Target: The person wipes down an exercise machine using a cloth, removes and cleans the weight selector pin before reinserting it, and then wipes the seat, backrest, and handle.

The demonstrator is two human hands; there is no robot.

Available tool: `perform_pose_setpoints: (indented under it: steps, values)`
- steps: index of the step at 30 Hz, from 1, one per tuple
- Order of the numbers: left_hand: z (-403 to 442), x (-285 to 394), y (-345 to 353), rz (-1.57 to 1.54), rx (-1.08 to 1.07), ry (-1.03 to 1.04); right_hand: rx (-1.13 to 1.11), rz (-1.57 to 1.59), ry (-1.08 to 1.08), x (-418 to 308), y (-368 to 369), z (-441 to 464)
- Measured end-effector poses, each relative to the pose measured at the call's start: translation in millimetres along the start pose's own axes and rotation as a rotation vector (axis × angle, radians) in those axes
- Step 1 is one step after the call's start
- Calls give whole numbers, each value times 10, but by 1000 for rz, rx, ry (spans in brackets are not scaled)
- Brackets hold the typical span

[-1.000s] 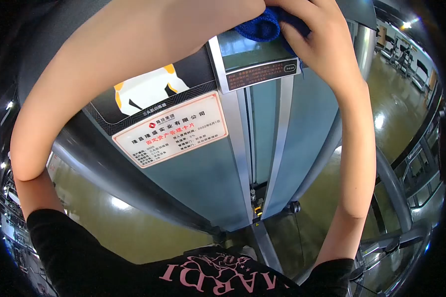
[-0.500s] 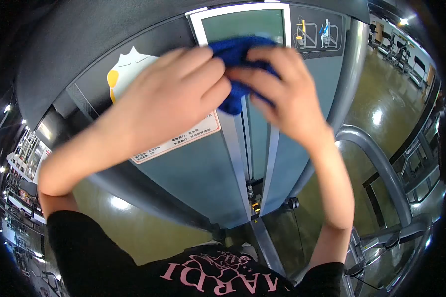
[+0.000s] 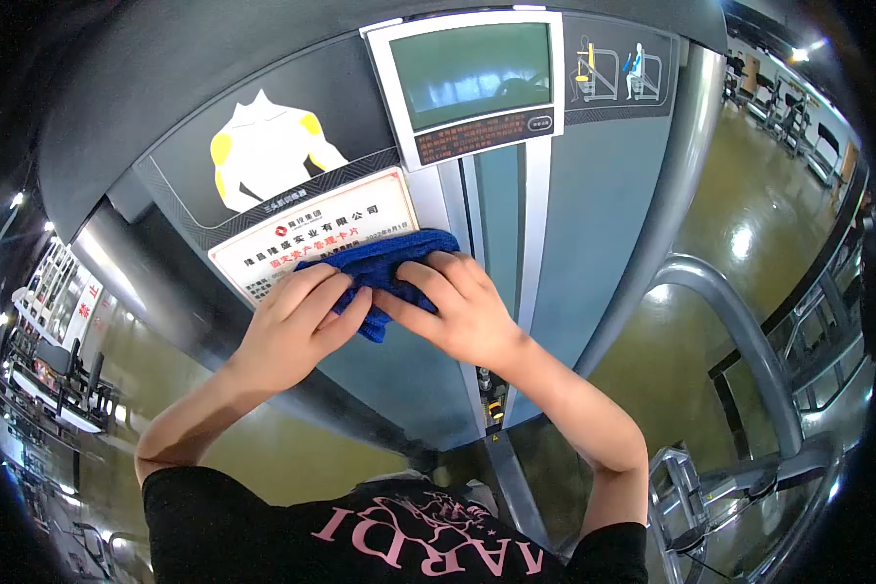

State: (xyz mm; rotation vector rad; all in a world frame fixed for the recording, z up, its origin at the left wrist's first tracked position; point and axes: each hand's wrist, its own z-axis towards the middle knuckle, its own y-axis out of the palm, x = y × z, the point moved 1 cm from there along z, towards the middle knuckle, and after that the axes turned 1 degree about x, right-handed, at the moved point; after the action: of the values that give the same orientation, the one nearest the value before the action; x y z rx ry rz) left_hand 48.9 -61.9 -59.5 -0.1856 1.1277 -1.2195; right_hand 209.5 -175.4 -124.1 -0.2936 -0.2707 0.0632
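Note:
Both hands grip a bunched blue cloth (image 3: 389,255) in front of the gym machine's upright panel. My left hand (image 3: 297,326) is closed on the cloth's left part, its fingertips over the lower edge of a white printed card (image 3: 311,234) with red and black writing. On the cloth's right part, my right hand (image 3: 453,307) has its fingers curled into the folds. The cloth covers the card's lower right corner. Above the hands is a white-framed display (image 3: 477,78) with a dark green screen, and left of it a muscle diagram (image 3: 268,151) in white and yellow.
A small exercise diagram (image 3: 618,73) is at the panel's upper right. A thick grey tube (image 3: 686,146) runs down the right side, with a curved handle frame (image 3: 730,311) beyond it. Below the hands, a metal channel (image 3: 530,282) leads down to the floor. Other gym equipment stands at both sides.
Both hands and the blue cloth have moved down and left, from the display's lower part to the card. The display and muscle diagram are now uncovered.

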Motion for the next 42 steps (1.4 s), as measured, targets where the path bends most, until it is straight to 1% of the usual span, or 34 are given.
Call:
perform_pose_setpoints:
  steps: [2, 4, 5, 6, 7, 9, 10, 11, 12, 13, 14, 15, 16, 18, 19, 20, 21, 22, 26, 30, 34, 37, 38, 40, 42]
  values:
    - [7, -3, -5, -12, 4, 0, 4, -22, -28, 33, -5, 42]
    - [75, -59, -23, -99, 41, -98, 6, -44, -71, 105, -72, 168]
    - [140, -111, -46, -142, 60, -147, 40, -52, -94, 159, -131, 256]
    - [292, -181, -215, 59, 72, 84, 67, -60, -121, 225, -215, 365]
    - [387, -243, -295, 129, 103, 130, 94, -67, -148, 299, -312, 480]
    - [618, -349, -488, 143, 202, 176, 210, -72, -205, 489, -524, 723]
    - [733, -417, -558, 236, 261, 229, 214, -103, -176, 564, -682, 856]
    - [860, -415, -712, 196, 182, 180, 217, -133, -144, 636, -840, 978]
    - [994, -437, -799, 190, 200, 132, 252, -156, -109, 721, -995, 1079]
    - [1128, -460, -885, 183, 219, 85, 413, -36, -78, 957, -901, 1197]
    - [1292, -538, -957, 264, 258, 183, 577, 90, -66, 1194, -805, 1311]
    - [1415, -595, -894, 170, 354, 180, 405, -28, -116, 1140, -1075, 1338]
    - [1526, -506, -974, 21, 213, 11, 292, -87, -165, 1118, -1219, 1345]
    - [1631, -494, -1018, -32, 101, 36, 197, -127, -192, 1171, -1292, 1358]
    - [1658, -612, -932, 61, 131, 228, 145, -171, -207, 1226, -1296, 1325]
    - [1678, -633, -899, 97, 138, 319, 93, -215, -224, 1282, -1298, 1292]
    - [1698, -655, -865, 133, 147, 409, 89, -218, -217, 1251, -1292, 1262]
    - [1709, -631, -868, 113, 127, 395, 85, -220, -210, 1218, -1286, 1231]
    - [1721, -705, -789, 92, 164, 462, 114, -335, -282, 1354, -1232, 1166]
    - [1676, -651, -832, 23, 67, 397, 164, -324, -327, 1351, -1217, 1112]
    - [1644, -585, -839, -63, -12, 323, 134, -251, -260, 1340, -1172, 989]
    - [1639, -581, -805, -113, -20, 283, 117, -277, -228, 1355, -1162, 925]
    - [1631, -575, -792, -153, -25, 253, 145, -229, -220, 1331, -1141, 929]
    - [1621, -580, -757, -182, 4, 264, 173, -178, -195, 1300, -1127, 923]
    - [1614, -601, -709, -163, 55, 326, 175, -174, -157, 1277, -1116, 912]
